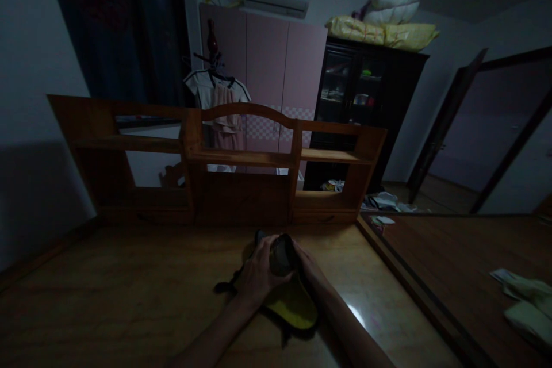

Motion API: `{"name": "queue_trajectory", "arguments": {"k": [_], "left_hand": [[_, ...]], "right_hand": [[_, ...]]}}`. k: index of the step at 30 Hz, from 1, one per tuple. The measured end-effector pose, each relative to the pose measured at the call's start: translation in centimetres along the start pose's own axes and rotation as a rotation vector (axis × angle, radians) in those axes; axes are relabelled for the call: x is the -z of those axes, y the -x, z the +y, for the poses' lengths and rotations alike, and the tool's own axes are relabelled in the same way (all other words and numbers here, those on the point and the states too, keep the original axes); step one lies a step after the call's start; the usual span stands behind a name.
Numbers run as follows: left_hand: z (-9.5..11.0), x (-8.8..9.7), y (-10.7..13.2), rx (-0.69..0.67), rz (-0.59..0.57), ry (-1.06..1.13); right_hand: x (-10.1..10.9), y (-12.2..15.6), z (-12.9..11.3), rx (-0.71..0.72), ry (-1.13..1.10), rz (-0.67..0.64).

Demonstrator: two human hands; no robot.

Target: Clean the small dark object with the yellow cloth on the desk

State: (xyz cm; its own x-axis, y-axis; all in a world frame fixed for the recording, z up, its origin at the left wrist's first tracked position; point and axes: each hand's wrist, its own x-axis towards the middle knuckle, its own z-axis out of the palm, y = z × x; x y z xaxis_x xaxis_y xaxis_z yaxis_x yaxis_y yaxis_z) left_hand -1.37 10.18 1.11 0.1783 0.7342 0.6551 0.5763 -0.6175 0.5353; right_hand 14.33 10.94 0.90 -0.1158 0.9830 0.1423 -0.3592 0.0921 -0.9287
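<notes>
A dark garment with a yellow lining [293, 306] lies bunched on the wooden desk top [129, 293] in front of me. My left hand [257, 277] grips the dark rolled end of it, fingers curled round the cloth. Across from it, my right hand [305, 261] presses on the same roll from the right, and its fingers are mostly hidden behind the fabric. A dark strap or sleeve of the garment [224, 286] trails left of my left hand.
A wooden shelf unit [241, 167] stands along the desk's back edge. Behind it hang clothes on a rack [218, 98], beside a pink wardrobe [280, 69] and a dark cabinet [362, 103]. A second wooden surface [452, 264] with pale cloths [528, 305] lies to the right.
</notes>
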Motion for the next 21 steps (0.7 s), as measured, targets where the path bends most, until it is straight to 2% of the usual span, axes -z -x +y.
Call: {"name": "queue_trajectory", "arguments": {"k": [4, 9, 17, 21], "left_hand": [[0.09, -0.19, 0.15, -0.028, 0.010, -0.005], [-0.11, -0.32, 0.34, -0.068, 0.044, -0.058], [0.02, -0.35, 0.20, 0.000, 0.114, -0.112], [0.12, -0.27, 0.18, 0.048, 0.111, -0.092]], "right_hand": [[-0.25, 0.31, -0.52, -0.047, -0.067, -0.022], [-0.35, 0.52, -0.68, -0.035, -0.039, -0.013], [-0.39, 0.55, -0.78, -0.027, -0.159, -0.052], [-0.07, 0.85, -0.70, -0.054, -0.192, -0.083]]}}
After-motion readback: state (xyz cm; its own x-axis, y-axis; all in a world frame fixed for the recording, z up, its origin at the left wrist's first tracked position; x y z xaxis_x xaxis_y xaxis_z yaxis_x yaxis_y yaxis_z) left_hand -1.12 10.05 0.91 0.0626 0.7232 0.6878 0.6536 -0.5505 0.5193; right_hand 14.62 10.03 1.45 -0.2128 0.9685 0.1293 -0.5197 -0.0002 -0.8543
